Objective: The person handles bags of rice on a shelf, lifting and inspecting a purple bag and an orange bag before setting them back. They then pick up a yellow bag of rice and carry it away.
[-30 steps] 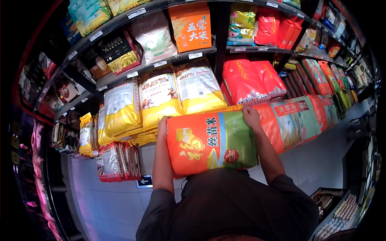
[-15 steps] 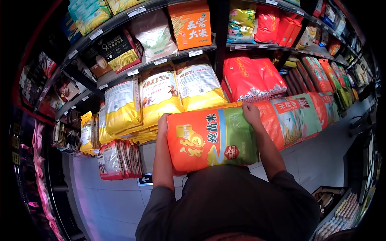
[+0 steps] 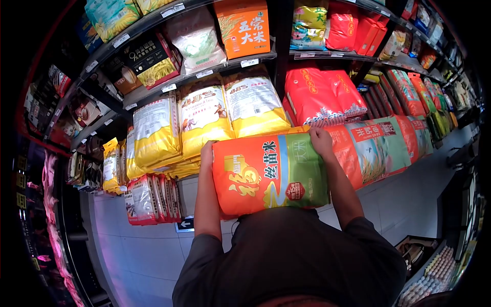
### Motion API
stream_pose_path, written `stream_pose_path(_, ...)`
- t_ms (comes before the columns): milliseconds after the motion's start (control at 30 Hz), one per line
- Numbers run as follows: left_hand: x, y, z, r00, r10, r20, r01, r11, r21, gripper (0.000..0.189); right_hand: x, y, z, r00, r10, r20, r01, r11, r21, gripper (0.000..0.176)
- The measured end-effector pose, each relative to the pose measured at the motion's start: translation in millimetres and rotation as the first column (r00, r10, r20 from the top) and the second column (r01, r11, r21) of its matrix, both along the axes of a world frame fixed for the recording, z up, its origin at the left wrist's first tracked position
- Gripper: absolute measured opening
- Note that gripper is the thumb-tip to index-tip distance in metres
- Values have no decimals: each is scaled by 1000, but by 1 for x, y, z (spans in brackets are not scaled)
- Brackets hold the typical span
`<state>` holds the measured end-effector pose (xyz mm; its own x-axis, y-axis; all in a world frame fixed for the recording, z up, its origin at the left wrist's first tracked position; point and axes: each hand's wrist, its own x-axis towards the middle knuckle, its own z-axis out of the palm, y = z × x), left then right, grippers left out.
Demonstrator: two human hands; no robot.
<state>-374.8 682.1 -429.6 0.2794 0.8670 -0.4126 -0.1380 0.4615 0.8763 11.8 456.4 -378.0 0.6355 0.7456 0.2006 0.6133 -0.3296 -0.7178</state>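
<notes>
A large orange and green rice bag (image 3: 271, 176) lies flat in front of my body, its near edge against my dark shirt. My left hand (image 3: 208, 147) grips its far left corner, the fingers mostly hidden behind the edge. At the far right corner, my right hand (image 3: 320, 139) is closed on the bag. Just beyond it are yellow and white rice bags (image 3: 204, 115) in piles. Right of my right forearm lie orange and pale green rice bags (image 3: 376, 148) in a row.
Red rice bags (image 3: 322, 97) sit behind, under a shelf with an orange box (image 3: 243, 30). Small red and clear packs (image 3: 148, 199) stand low at the left. Egg trays (image 3: 432, 276) are at the lower right. Tiled floor (image 3: 143, 256) shows below.
The view has shifted very slightly. Both hands keep their hold on the rice bag, which stays almost in the same place against my body.
</notes>
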Motion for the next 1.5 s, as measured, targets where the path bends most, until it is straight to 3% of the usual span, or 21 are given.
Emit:
stream_pose_path(200, 4, -5, 5, 998, 63, 25, -63, 998, -1, 34, -1, 0, -1, 1000, -9, 29, 8, 999, 35, 37)
stream_pose_path(467, -2, 7, -18, 999, 43, 11, -43, 999, 23, 33, 0, 0, 0, 999, -7, 31, 7, 1000, -1, 37)
stream_pose_path(1500, 0, 2, -6, 1000, 27, -13, -26, 1000, 2, 36, 0, 0, 0, 1000, -10, 16, 10, 1000, -4, 38)
